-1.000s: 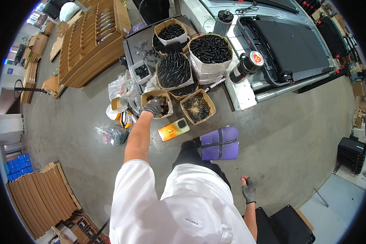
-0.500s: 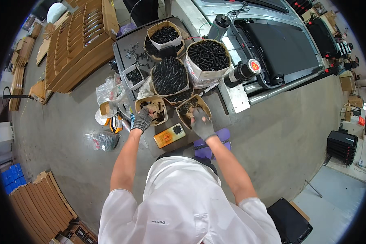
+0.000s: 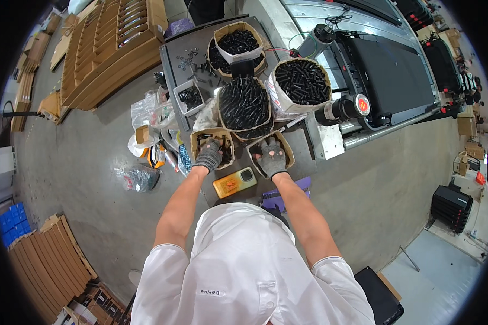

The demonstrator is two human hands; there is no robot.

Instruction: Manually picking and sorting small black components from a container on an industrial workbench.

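Note:
My left hand, in a grey glove with bare fingertips, reaches into a small cardboard box holding black bolts. Its fingers are bent together among the bolts; what they grip is hidden. My right hand, gloved alike, lies palm down inside a second small box, with fingers spread toward its far side. That hand covers most of the box's contents. A yellow-orange phone lies on the table in front of both boxes.
Larger boxes of black bolts stand behind, including a middle box and a right box. A white tray holds small black parts. Loose washers lie farther back. A metal machine frame borders the right side.
My right hand has gone deeper into the right box, its fingers now stretched out. My left hand has moved farther over its box. The whole view has shifted slightly.

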